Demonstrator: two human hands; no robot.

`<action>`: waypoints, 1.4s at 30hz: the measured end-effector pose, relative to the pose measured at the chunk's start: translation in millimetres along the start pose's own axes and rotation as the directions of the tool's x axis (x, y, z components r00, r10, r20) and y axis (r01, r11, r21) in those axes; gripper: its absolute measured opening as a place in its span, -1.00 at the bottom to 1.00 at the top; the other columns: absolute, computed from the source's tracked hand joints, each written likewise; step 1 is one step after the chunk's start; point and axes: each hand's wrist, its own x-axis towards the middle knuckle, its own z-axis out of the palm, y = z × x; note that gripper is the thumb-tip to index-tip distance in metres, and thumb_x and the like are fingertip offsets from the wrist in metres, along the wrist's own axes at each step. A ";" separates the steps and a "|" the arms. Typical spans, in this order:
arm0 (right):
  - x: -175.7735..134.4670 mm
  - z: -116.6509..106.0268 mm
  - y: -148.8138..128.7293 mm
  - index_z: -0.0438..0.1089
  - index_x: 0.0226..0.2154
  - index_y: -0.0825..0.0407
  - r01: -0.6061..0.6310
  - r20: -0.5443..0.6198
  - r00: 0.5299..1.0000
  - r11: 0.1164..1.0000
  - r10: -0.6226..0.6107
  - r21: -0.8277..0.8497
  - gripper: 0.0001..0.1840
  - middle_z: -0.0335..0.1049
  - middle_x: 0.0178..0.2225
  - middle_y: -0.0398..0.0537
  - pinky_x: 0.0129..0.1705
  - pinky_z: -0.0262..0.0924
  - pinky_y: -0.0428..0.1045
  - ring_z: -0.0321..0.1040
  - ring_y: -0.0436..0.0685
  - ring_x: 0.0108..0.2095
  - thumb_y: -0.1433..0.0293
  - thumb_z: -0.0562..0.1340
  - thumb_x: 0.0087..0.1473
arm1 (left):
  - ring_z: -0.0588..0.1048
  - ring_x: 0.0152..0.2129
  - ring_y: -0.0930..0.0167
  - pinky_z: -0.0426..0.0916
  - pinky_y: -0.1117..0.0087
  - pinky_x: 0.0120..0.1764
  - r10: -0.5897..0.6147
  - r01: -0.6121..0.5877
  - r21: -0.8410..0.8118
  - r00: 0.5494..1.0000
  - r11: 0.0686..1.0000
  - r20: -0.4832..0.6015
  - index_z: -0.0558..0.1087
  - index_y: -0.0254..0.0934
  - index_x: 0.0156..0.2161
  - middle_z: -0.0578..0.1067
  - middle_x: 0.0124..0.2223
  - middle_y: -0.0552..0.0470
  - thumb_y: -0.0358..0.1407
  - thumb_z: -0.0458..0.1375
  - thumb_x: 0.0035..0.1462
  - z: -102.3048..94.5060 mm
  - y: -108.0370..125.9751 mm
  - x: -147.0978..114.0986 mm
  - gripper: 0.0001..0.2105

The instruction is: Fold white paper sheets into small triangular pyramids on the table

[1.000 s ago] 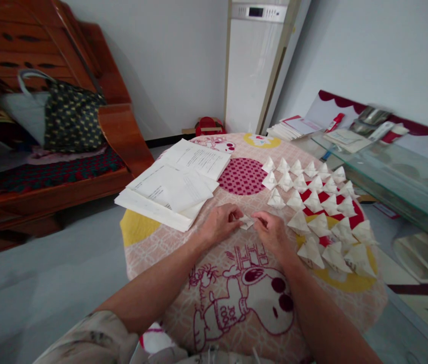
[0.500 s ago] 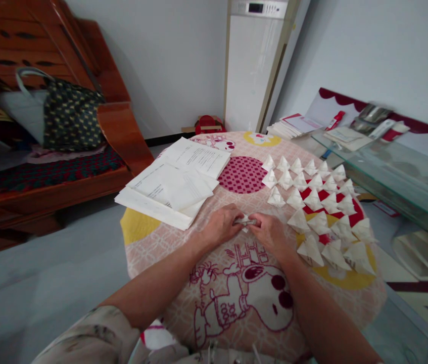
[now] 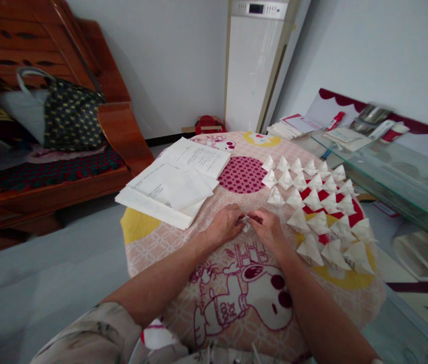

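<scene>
Between my two hands is a small piece of folded white paper, mostly hidden by the fingers. My left hand pinches its left side, and my right hand pinches its right side with thumb and forefinger. Both hands are just above the patterned tablecloth. Right of my right hand stand rows of pointed folded paper pieces, several of them with print showing. Beyond my left hand lies a stack of printed sheets, spread open like a book.
A glass-topped counter with papers, a red-and-white cup and other items borders the table on the right. At left stands a wooden bench with a dark patterned bag on it. A tall white cabinet unit is behind the table.
The fingers have shifted slightly around the folded paper; its flat, wide edge no longer shows between them, only a small pointed part. The sheets and the rows of folded pieces stay put.
</scene>
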 end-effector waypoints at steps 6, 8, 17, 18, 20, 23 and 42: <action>1.3 2.0 1.0 0.54 -0.36 -0.02 -0.015 -0.004 1.000 1.000 0.015 0.026 -0.83 0.53 -0.35 -0.04 -0.23 0.28 0.02 0.43 0.14 -0.31 0.46 0.21 0.10 | 0.44 -0.24 0.31 0.34 0.32 -0.14 0.053 -0.056 0.053 0.997 0.997 0.049 0.48 -0.31 -0.30 0.46 -0.25 -0.07 -0.40 0.16 0.12 -4.4 -1.0 0.0 -0.95; 2.0 2.1 0.5 0.55 -0.37 -0.02 -0.017 -0.010 1.000 1.000 0.017 0.025 -0.82 0.53 -0.36 -0.04 -0.23 0.27 0.03 0.43 0.14 -0.32 0.45 0.21 0.11 | 0.44 -0.21 0.29 0.34 0.31 -0.11 0.059 -0.062 0.050 0.997 0.997 0.046 0.47 -0.32 -0.27 0.46 -0.22 -0.08 -0.38 0.18 0.12 -4.9 -1.7 -0.6 -0.93; 6.8 4.1 -0.5 0.53 -0.46 0.01 -0.037 -0.021 0.999 0.999 0.037 -0.004 -0.82 0.49 -0.44 -0.06 -0.30 0.22 0.01 0.39 0.11 -0.39 0.43 0.23 0.11 | 0.41 -0.33 0.35 0.33 0.35 -0.23 -0.005 0.005 -0.008 1.000 1.000 0.013 0.42 -0.31 -0.35 0.42 -0.31 -0.02 -0.40 0.22 0.01 -2.5 -4.5 3.4 -0.93; 6.6 4.0 -0.5 0.53 -0.46 0.01 -0.032 -0.023 0.999 0.999 0.032 -0.002 -0.83 0.50 -0.43 -0.06 -0.29 0.23 0.01 0.39 0.11 -0.39 0.44 0.24 0.10 | 0.40 -0.34 0.36 0.32 0.36 -0.24 -0.005 0.005 -0.017 1.000 1.000 0.009 0.42 -0.31 -0.34 0.41 -0.32 -0.01 -0.41 0.22 0.01 -2.4 -4.9 3.3 -0.92; 5.5 3.6 -0.3 0.54 -0.44 0.00 -0.024 -0.027 0.999 1.000 0.024 0.014 -0.86 0.51 -0.42 -0.06 -0.29 0.25 0.00 0.40 0.10 -0.39 0.47 0.25 0.06 | 0.40 -0.35 0.38 0.32 0.37 -0.25 -0.008 0.008 -0.032 1.000 0.999 -0.001 0.44 -0.30 -0.31 0.42 -0.32 0.02 -0.42 0.23 0.00 -2.0 -5.4 2.4 -0.90; 3.3 3.1 1.0 0.55 -0.41 0.00 -0.009 -0.045 0.999 0.999 0.011 0.052 -0.86 0.53 -0.40 -0.07 -0.30 0.28 -0.01 0.41 0.10 -0.38 0.51 0.27 0.00 | 0.41 -0.36 0.40 0.33 0.39 -0.25 -0.021 0.020 -0.048 1.000 0.999 -0.021 0.46 -0.29 -0.26 0.43 -0.32 0.04 -0.43 0.23 0.01 -1.0 -4.9 0.3 -0.86; 1.2 3.1 1.5 0.55 -0.32 0.01 0.063 -0.039 0.997 0.995 -0.060 0.078 -0.85 0.55 -0.35 -0.01 -0.29 0.33 0.01 0.47 0.13 -0.36 0.47 0.24 0.08 | 0.44 -0.44 0.45 0.28 0.45 -0.35 -0.079 0.051 -0.177 0.984 0.983 -0.158 0.50 -0.34 -0.33 0.53 -0.37 0.01 -0.46 0.17 0.09 -5.4 7.8 0.5 -0.93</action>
